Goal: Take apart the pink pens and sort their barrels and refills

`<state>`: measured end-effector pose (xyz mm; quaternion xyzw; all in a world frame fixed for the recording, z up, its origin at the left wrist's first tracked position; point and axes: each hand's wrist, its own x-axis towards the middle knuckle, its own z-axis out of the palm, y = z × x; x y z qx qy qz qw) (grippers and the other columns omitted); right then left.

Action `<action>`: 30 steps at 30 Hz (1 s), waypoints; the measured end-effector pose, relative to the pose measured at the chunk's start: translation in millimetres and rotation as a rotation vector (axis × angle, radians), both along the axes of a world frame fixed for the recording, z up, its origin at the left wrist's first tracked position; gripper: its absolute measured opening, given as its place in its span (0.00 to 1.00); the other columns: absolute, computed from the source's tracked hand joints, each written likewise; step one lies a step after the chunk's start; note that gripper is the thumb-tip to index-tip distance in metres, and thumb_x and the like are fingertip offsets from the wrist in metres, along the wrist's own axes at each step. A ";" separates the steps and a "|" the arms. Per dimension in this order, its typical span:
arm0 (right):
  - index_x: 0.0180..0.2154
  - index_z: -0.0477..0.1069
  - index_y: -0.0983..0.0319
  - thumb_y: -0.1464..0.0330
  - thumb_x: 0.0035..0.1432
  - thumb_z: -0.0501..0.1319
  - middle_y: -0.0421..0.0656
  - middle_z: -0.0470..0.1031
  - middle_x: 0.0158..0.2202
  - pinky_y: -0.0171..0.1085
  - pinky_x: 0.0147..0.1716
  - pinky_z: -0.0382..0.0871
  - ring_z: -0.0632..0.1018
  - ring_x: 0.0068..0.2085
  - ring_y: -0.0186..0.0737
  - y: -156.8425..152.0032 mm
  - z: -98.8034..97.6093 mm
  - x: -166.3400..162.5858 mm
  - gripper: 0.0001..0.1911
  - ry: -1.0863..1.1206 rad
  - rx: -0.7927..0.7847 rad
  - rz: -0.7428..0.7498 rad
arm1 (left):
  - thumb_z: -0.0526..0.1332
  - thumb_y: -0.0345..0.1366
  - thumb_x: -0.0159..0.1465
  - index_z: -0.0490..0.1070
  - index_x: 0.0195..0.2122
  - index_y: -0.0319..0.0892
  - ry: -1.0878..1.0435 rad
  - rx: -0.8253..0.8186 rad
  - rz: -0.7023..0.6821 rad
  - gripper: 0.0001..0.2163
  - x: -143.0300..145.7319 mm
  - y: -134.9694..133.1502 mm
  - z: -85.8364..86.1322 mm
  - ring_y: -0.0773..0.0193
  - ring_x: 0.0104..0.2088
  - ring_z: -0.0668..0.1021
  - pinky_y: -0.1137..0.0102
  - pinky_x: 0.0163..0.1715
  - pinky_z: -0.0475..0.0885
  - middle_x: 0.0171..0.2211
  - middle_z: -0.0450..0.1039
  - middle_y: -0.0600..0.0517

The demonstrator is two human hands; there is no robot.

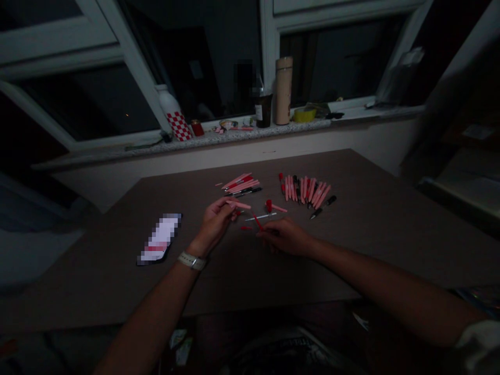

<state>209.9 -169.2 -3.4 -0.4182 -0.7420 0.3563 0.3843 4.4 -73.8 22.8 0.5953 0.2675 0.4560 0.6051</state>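
My left hand [219, 217] is closed on a pink pen barrel [241, 205], which points to the right. In the fingers of my right hand [287, 235] is a thin red pen refill [257, 223], its upper end close to the barrel's tip. Between and just beyond my hands lie a pale, slim refill [261, 216], a red cap-like piece [269, 205] and a pink pen part [279, 208]. A small red piece [246, 227] rests nearer to me. The dim light blurs the fine details.
Beyond my hands on the table [219, 281] are a pile of pink and dark pens [242, 183] and a row of pens [307, 190]. A phone [161, 237] lies at left. The windowsill holds a checkered bottle [177, 120], a tan flask [283, 94] and a dark drink cup [263, 110].
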 end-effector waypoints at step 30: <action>0.40 0.79 0.60 0.64 0.55 0.68 0.36 0.78 0.23 0.30 0.22 0.64 0.75 0.20 0.33 8.3 -7.9 -1.1 0.10 0.080 -0.034 -0.188 | 0.67 0.39 0.60 0.70 0.32 0.39 0.278 0.224 -0.173 0.09 16.4 -11.6 -10.5 0.63 0.35 0.79 0.72 0.32 0.72 0.34 0.77 0.49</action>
